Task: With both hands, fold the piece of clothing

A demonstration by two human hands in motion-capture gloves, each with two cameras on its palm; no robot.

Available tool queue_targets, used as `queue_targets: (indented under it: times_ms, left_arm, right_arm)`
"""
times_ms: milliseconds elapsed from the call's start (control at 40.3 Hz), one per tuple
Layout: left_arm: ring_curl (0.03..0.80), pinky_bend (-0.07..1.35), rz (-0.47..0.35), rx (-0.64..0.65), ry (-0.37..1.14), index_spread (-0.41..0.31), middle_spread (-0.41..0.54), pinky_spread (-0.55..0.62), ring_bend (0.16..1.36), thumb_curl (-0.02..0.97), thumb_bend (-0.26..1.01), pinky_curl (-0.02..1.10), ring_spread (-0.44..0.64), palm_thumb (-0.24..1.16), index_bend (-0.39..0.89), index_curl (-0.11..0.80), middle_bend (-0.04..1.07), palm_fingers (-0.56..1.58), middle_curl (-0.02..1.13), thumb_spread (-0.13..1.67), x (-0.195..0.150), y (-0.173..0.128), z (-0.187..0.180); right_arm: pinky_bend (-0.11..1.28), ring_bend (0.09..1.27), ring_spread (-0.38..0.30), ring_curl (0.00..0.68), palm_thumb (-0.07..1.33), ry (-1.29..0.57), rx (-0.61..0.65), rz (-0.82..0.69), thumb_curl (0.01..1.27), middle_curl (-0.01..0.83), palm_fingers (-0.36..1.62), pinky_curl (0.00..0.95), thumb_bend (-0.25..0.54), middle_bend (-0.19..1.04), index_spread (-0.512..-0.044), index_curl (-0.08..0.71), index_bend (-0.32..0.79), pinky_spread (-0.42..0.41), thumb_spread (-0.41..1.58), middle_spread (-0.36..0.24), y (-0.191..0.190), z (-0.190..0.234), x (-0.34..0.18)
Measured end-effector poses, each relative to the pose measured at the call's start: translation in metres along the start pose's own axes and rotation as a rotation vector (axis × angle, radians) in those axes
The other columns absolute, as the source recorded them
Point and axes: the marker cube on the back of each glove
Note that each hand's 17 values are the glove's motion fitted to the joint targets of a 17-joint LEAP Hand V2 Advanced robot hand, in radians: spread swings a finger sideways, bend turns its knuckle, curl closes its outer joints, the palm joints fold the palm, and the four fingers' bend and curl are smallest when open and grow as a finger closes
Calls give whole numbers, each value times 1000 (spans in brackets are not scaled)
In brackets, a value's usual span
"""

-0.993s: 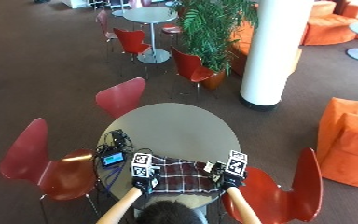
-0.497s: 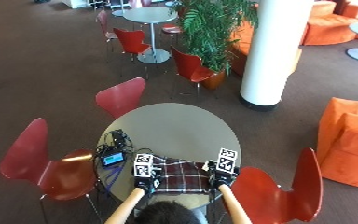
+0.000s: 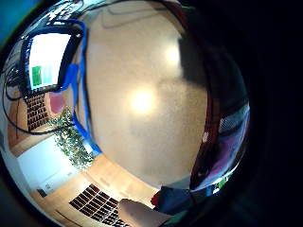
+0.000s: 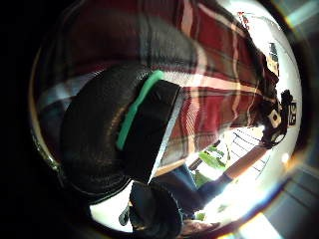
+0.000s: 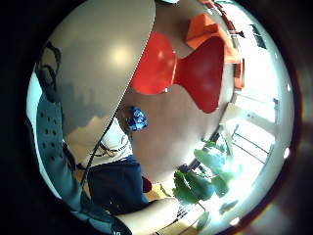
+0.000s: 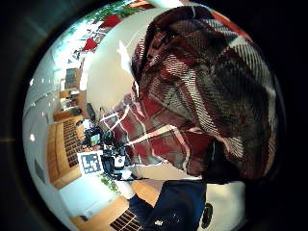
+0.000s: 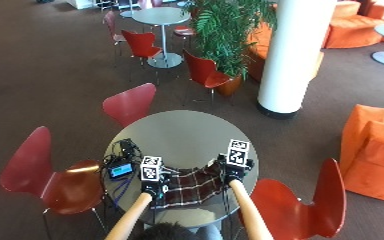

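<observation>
I see the shirt (image 7: 191, 186), a red, dark and white plaid, lying spread on the near edge of the round grey table (image 7: 179, 135), between my two hands. My left hand (image 7: 153, 186) sits on the shirt's left end; its thumb-side palm view shows a gloved finger curled against the plaid, so I judge it is gripping the cloth. My right hand (image 7: 232, 173) is at the right end, where the cloth is bunched and raised off the table, and I judge it is pinching that end. The shirt looks light, soft and limp, so it will sag and crease wherever I do not hold it. I would grip near the corners, one per hand, and keep the edge taut between them as I carry it over
</observation>
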Motion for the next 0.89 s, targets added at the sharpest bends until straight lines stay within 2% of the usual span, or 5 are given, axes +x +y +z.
queue_targets:
  times_ms: [124, 223, 372, 596, 894]
  left_arm:
    - [317, 424, 24, 31, 11, -60, 185, 341, 547, 235, -14, 342, 404, 23, 141, 326, 180, 106, 286, 1147, -10, 7, -25]
    - [317, 428, 11, 89, 17, -60, 178, 322, 552, 236, -14, 347, 393, 32, 145, 324, 179, 110, 292, 1156, -25, 4, -43]
    - [313, 432, 62, 227, 61, -60, 169, 306, 552, 239, -14, 349, 384, 43, 148, 320, 180, 119, 296, 1167, -53, -49, -43]
    - [309, 428, 5, 293, 98, -60, 167, 296, 560, 241, -16, 348, 374, 46, 154, 317, 174, 125, 298, 1176, -98, -25, -63]
    - [285, 341, -64, 704, 311, -85, 90, 203, 509, 265, 43, 321, 268, 200, 265, 371, 201, 397, 316, 1263, -165, 24, -105]
  right_arm:
    - [608, 691, -257, 466, 943, 78, 198, -10, 614, 525, 1300, 371, -34, 403, -267, 290, 168, -378, 420, -232, 14, -41, -24]
    - [607, 693, -258, 468, 944, 130, 195, -19, 629, 527, 1298, 375, -37, 401, -269, 308, 162, -380, 393, -232, 24, -58, -42]
    - [604, 698, -260, 471, 943, 225, 191, -15, 646, 529, 1296, 381, -38, 402, -271, 328, 155, -380, 368, -236, 42, -73, -66]
    - [609, 705, -263, 475, 941, 270, 151, 2, 668, 535, 1276, 391, -38, 420, -274, 337, 121, -382, 339, -244, 38, -73, -113]
    - [808, 886, -261, 516, 941, 325, 53, -109, 673, 574, 1067, 442, -37, 549, -221, 107, -224, -378, 459, -243, 48, -13, -266]
